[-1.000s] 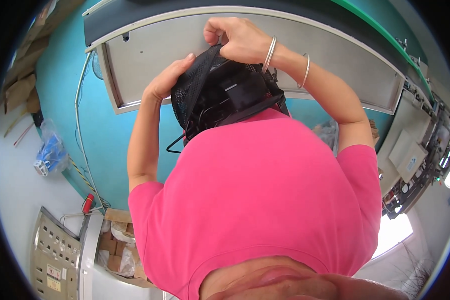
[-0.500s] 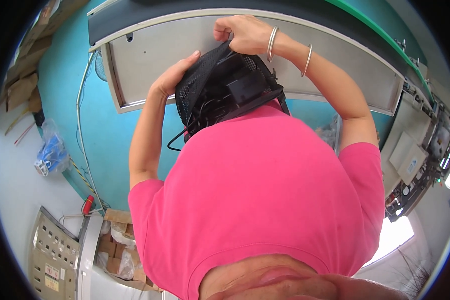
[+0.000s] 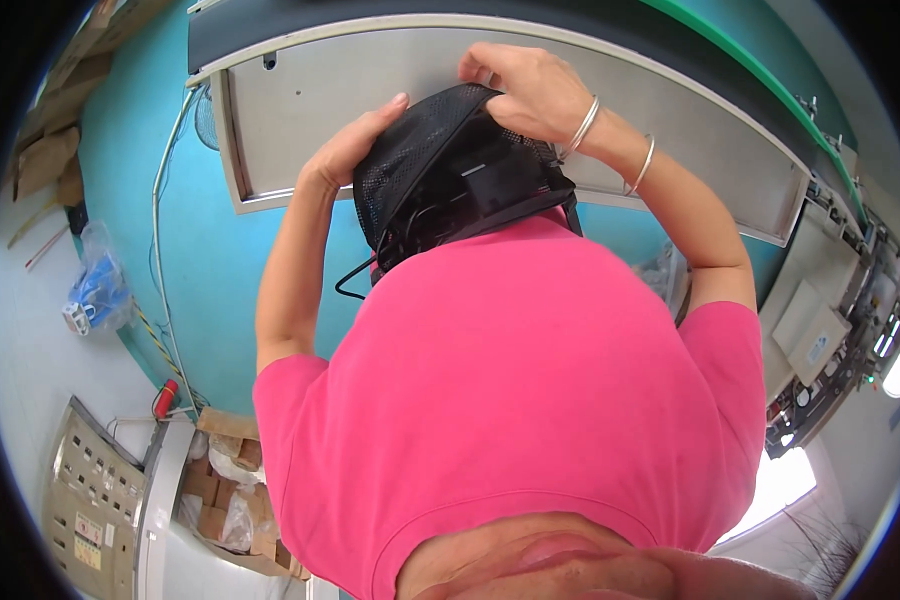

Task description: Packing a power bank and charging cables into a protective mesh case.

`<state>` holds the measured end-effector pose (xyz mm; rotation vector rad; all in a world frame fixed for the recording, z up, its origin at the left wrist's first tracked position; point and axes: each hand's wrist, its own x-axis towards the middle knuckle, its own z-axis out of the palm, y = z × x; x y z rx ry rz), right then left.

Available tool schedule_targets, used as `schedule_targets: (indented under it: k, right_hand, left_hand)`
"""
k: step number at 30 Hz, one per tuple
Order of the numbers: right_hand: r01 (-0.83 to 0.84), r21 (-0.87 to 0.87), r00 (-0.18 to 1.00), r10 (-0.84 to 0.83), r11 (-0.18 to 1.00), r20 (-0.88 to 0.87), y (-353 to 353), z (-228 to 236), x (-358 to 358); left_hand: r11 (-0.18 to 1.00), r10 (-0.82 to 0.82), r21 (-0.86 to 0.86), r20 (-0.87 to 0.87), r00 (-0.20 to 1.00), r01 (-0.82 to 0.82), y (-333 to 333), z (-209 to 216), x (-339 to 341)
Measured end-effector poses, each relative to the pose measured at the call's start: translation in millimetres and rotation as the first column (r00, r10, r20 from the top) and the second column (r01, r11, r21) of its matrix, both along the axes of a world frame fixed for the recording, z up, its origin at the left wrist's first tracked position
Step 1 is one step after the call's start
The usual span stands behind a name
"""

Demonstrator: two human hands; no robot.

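Observation:
A black mesh bag (image 3: 395, 165) sits in front of my pink shirt. Its opening shows a dark, boxy device (image 3: 500, 190) and black cables inside. My left hand (image 3: 350, 145) grips the bag's left side, some of its fingers hidden behind the mesh. At the bag's upper right, my right hand (image 3: 540, 95) is curled with its fingertips at the mesh edge, pinching it. Two silver bangles circle the right wrist and forearm. A thin black cord loop hangs out at the lower left of the bag.
Beyond the bag runs a long metal-framed grey panel (image 3: 320, 140) below a dark belt-like surface (image 3: 370, 25). Machinery (image 3: 820, 330) stands on the right. An open carton (image 3: 230, 560) with plastic bags lies at lower left, near a red cylinder (image 3: 166, 398) and a blue bundle (image 3: 100, 290).
My right hand has shifted right and slightly down, drawing the mesh edge rightward over the top of the bag. My left hand stays nearly in place on the side.

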<state>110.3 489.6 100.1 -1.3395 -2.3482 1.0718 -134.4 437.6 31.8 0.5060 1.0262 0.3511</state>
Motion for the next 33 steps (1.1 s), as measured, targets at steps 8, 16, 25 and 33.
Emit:
schedule_targets:
  k: [8,16,25,33]
  right_hand:
    - [0.088,-0.007,0.996,-0.088,0.996,-0.02,-26,15,8]
    - [0.196,0.0,0.953,-0.19,0.981,-0.238,-60,24,24]
    - [0.156,0.238,0.944,-0.074,0.959,-0.323,-65,17,39]
    - [0.198,0.273,0.909,-0.073,0.942,-0.41,-67,20,31]
  left_hand:
    - [0.959,-0.107,0.249,-0.131,0.986,0.137,-5,35,1]
    - [0.854,-0.056,0.498,-0.195,0.979,0.148,-22,66,6]
    - [0.797,-0.029,0.586,-0.206,0.978,0.147,-26,70,10]
    - [0.794,-0.041,0.584,-0.222,0.974,0.167,-23,81,13]
